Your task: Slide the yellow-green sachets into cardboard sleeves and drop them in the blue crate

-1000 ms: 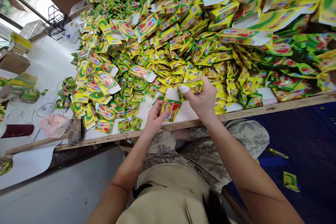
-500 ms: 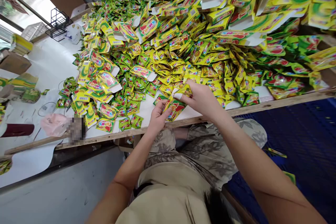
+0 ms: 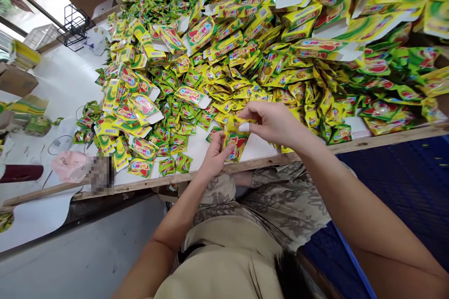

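My left hand (image 3: pixel 215 155) is closed round the lower left side of a small yellow-green carton (image 3: pixel 236 145) printed with watermelon, above the table's front edge. My right hand (image 3: pixel 275 122), with a white covering on its thumb, pinches a yellow sachet (image 3: pixel 230 124) at the carton's upper end. How far the sachet sits inside the carton I cannot tell. Just beyond my hands is a heap of yellow sachets (image 3: pixel 252 91). Green sachets (image 3: pixel 171 138) and several more cartons (image 3: pixel 143 107) lie to the left.
Larger piles of cartons (image 3: pixel 301 18) and sachets cover the back and right of the table. A wooden strip (image 3: pixel 273 162) runs along its front edge. On the left are a black wire rack (image 3: pixel 74 28), a pink plastic bag (image 3: pixel 70 166) and a dark red cylinder (image 3: pixel 23 173).
The carton has turned more upright in my left hand. My right hand has shifted slightly right, its fingers now at the carton's upper end with the yellow sachet.
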`<state>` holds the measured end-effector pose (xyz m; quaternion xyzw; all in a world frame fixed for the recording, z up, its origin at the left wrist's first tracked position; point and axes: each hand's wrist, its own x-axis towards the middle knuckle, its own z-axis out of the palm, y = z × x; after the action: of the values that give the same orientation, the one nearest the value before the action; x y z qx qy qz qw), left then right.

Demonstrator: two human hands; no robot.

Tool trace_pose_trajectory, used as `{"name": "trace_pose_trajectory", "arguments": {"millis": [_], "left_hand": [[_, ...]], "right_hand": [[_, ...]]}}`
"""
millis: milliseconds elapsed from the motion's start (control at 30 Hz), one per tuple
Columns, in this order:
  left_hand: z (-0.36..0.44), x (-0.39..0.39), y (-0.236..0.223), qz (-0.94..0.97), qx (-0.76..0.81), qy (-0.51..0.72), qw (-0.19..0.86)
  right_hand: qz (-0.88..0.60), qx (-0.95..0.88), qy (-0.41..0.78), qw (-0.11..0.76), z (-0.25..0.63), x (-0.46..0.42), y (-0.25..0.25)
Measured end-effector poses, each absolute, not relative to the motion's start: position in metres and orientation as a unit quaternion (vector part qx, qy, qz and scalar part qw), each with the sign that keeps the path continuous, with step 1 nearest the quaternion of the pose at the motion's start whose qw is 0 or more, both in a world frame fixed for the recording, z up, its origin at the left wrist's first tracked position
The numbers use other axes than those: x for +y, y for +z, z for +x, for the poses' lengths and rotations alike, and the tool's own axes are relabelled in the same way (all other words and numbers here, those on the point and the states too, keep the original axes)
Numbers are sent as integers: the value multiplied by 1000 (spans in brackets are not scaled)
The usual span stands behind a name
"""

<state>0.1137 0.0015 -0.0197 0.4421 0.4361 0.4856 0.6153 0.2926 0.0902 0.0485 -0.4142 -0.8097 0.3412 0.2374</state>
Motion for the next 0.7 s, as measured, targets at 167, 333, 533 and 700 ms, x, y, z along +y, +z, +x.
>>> {"name": "trace_pose_trajectory", "arguments": {"millis": [167, 333, 533, 700], "left_hand": [[109, 4, -17, 457, 434, 436, 642], [107, 5, -17, 457, 435, 430, 646], [107, 6, -19, 473, 426, 427, 643], [106, 7, -17, 473, 425, 424, 645]], "right_hand": [[-372, -846, 340, 177, 285, 91, 50], [-369, -882, 248, 156, 282, 94, 47], [-349, -905, 233, 66, 281, 99, 54], [-349, -909, 216, 64, 285, 101, 54]]}}
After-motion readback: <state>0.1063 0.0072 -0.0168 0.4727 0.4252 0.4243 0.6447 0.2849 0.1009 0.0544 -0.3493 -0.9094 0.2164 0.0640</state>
